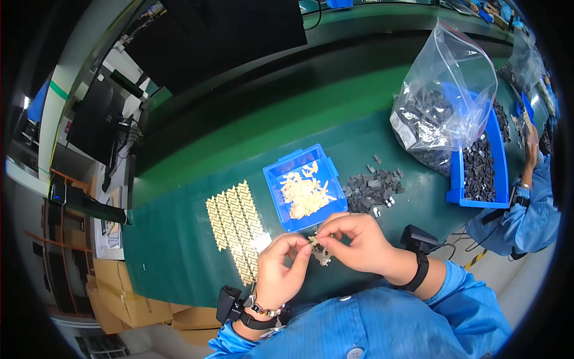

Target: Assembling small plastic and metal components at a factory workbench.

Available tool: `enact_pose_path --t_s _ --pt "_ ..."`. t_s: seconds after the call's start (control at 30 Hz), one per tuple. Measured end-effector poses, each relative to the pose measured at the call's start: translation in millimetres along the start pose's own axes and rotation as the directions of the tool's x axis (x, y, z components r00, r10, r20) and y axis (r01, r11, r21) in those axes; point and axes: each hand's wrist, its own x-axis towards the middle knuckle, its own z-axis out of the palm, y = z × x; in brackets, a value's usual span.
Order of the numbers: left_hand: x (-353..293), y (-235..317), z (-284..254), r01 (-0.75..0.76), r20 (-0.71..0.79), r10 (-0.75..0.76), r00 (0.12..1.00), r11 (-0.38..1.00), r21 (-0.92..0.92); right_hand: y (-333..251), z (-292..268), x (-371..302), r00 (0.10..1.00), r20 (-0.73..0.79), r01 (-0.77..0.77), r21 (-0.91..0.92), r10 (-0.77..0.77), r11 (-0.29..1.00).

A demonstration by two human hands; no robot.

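In front of my body, my left hand [280, 267] and my right hand [357, 242] meet with thumbs and forefingers pinched. Between the fingertips is a small cream plastic piece [313, 240], partly covered by the fingers. A few more cream and dark bits [323, 257] show just below the pinch; whether these are held or lie on the table I cannot tell. Beyond my hands, a blue tray [276, 186] holds a heap of loose cream plastic parts [304, 194]. Left of it, many cream parts lie in a neat zigzag-patterned array [234, 222].
Small dark grey parts [372, 190] lie in a loose pile right of the tray. A clear plastic bag [445, 66] of dark parts leans on a larger blue bin [503, 173]. Another person's hand [531, 143] works at the far right. A black monitor [215, 42] overhangs the green table [170, 251].
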Motion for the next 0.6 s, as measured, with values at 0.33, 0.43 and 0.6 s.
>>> enact_pose_path --t_s 0.33,0.43,0.6 --pt "19 4 16 -0.144 -0.154 0.099 0.983 0.940 -0.311 -6 9 13 0.982 -0.167 0.097 0.043 -0.089 0.994" --pt "22 5 15 -0.119 -0.147 0.076 0.986 0.942 -0.315 -6 8 15 0.975 -0.174 0.136 -0.020 -0.138 0.990" --pt "26 0 15 -0.151 -0.189 0.109 0.976 0.962 -0.227 -5 7 19 0.965 -0.067 0.226 -0.280 -0.254 0.933"
